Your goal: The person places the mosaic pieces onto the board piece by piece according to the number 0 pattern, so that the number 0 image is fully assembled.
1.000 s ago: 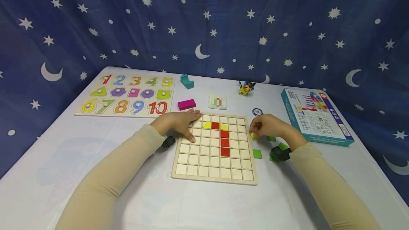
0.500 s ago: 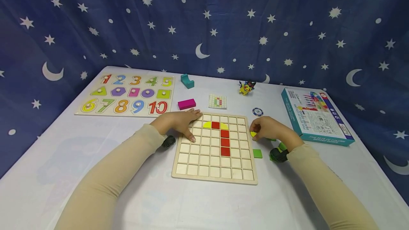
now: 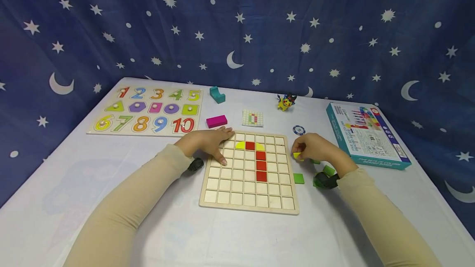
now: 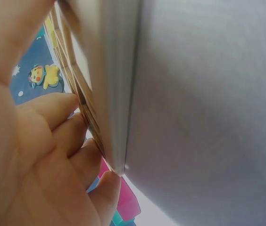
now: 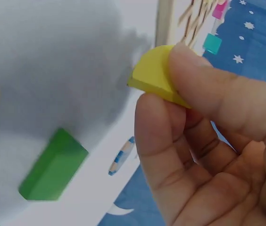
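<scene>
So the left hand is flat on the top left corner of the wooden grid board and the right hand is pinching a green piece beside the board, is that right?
Not quite. The piece pinched in the right hand is yellow, not green; the right wrist view shows it clearly. The green pieces lie on the table. The rest holds: the left hand rests flat on the top left corner of the wooden grid board.

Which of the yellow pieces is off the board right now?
The yellow rounded piece pinched in the right hand, just right of the grid board. The other two yellow pieces sit in the board's second row, flanking the top red tile.
</scene>
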Motion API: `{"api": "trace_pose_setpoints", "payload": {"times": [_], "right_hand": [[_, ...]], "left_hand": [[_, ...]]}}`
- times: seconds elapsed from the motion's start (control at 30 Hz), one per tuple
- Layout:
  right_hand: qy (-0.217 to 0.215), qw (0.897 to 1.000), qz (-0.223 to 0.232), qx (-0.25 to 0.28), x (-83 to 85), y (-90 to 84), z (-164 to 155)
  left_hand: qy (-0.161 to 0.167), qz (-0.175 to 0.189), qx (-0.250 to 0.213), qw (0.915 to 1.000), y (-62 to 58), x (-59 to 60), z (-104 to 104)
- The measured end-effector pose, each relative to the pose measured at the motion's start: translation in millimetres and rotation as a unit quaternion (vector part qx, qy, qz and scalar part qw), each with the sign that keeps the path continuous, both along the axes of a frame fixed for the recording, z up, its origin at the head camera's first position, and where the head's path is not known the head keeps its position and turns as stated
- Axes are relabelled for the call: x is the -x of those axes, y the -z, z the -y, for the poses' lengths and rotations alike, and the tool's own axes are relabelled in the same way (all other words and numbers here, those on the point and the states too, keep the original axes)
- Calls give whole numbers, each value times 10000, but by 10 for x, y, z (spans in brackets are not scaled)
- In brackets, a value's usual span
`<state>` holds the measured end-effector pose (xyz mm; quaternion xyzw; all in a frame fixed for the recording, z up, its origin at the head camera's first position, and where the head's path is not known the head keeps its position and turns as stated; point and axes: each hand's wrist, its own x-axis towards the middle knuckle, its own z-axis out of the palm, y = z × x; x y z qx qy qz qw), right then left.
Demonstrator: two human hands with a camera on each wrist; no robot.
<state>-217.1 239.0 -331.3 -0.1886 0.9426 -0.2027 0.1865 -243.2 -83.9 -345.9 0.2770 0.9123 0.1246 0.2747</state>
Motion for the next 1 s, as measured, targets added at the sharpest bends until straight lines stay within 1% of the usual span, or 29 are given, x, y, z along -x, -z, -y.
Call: {"api": "trace_pose_setpoints", "payload": {"times": [0.2, 0.43, 0.6, 0.73, 1.0], "right_hand": [[-3, 9999, 57, 96, -40, -95, 16], [-43, 9999, 34, 108, -85, -133, 102], [-111, 9995, 270, 152, -112, -141, 190], [-264, 9986, 400, 208, -139, -142, 275], [-694, 9969, 273, 253, -215, -132, 463]], "left_hand": [[30, -49, -14, 10000, 0, 5, 5], [54, -42, 20, 10000, 1, 3, 8], [90, -54, -28, 9999, 0, -1, 7], [81, -53, -5, 10000, 1, -3, 3], [75, -70, 33, 9999, 12, 3, -4]]}}
